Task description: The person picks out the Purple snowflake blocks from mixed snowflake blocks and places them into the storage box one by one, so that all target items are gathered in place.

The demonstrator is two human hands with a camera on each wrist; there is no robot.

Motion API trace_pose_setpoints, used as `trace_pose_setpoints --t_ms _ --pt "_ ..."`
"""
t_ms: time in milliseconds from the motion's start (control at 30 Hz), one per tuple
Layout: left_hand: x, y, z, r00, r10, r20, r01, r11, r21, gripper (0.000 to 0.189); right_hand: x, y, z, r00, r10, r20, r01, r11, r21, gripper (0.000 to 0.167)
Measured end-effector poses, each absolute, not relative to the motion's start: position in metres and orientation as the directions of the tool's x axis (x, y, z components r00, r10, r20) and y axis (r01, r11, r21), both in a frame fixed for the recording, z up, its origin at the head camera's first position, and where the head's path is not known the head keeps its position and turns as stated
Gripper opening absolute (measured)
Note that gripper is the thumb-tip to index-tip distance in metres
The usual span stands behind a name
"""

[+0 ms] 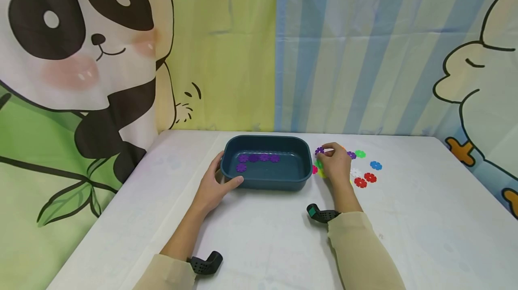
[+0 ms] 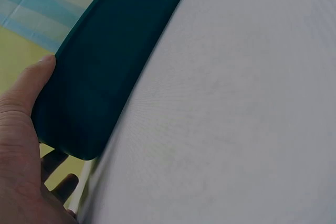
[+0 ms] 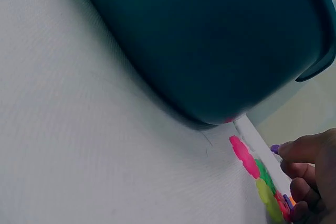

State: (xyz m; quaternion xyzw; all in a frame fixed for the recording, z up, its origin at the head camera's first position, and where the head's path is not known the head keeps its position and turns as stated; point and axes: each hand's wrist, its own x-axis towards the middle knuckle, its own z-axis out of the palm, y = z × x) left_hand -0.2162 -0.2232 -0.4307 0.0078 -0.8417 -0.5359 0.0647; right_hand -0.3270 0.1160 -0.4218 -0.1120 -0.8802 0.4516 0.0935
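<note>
A dark teal plastic basin (image 1: 267,184) stands on the table with several purple flower-shaped discs (image 1: 264,158) on its floor. My left hand (image 1: 213,189) grips the basin's left end; in the left wrist view its thumb (image 2: 43,72) lies on the rim. Just beyond the right end, my right hand (image 1: 337,164) pinches a purple flower-shaped disc (image 1: 319,150) between thumb and fingertips. That same disc (image 3: 275,149) shows edge-on in the right wrist view, held above the table. Around and partly behind the right hand lie loose discs of several colours.
Red discs (image 1: 360,182), a blue disc (image 1: 376,165), a green disc (image 1: 360,153) and a white disc (image 1: 355,172) lie right of the basin. A pink disc (image 3: 244,157) is close to its right end. A printed curtain (image 1: 251,47) hangs behind the white-covered table (image 1: 437,218).
</note>
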Motion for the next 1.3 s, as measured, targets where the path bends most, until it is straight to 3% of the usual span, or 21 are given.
trace_pose_setpoints --t_ms 433,1300 --pt "-0.217 -0.222 -0.429 -0.991 -0.080 0.109 0.065 0.426 0.902 0.100 -0.324 0.115 -0.407 -0.913 0.384 0.137 0.037 0.411 -0.911 0.039" --pt "-0.216 -0.225 -0.430 -0.992 -0.079 0.098 0.055 0.433 0.900 0.103 -0.308 0.106 -0.359 -0.928 0.323 0.187 -0.097 0.275 -0.957 0.043"
